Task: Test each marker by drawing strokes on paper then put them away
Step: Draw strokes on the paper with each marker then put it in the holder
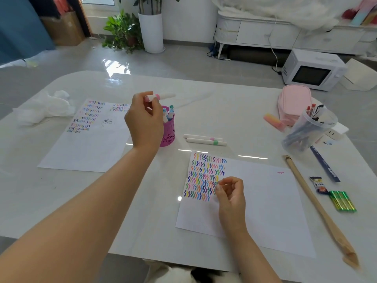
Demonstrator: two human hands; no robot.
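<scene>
A white marker (161,96) with a pink band is held in the left hand (145,121) above the pink pen cup (169,137).

The marker is pinched near its capped end between thumb and fingertips, lying roughly level, its far end pointing right, just above the markers already standing in the cup. The right hand (231,198) is loosely curled with nothing seen in its grip, resting on the near sheet of paper (265,205) beside rows of coloured zigzag strokes. Two more white markers (205,139), one pink-banded and one green-banded, lie side by side on the table (234,103) between the cup and that sheet. Bare table is left around them; a clear tub of pens (308,129) stands well apart to the right.
</scene>
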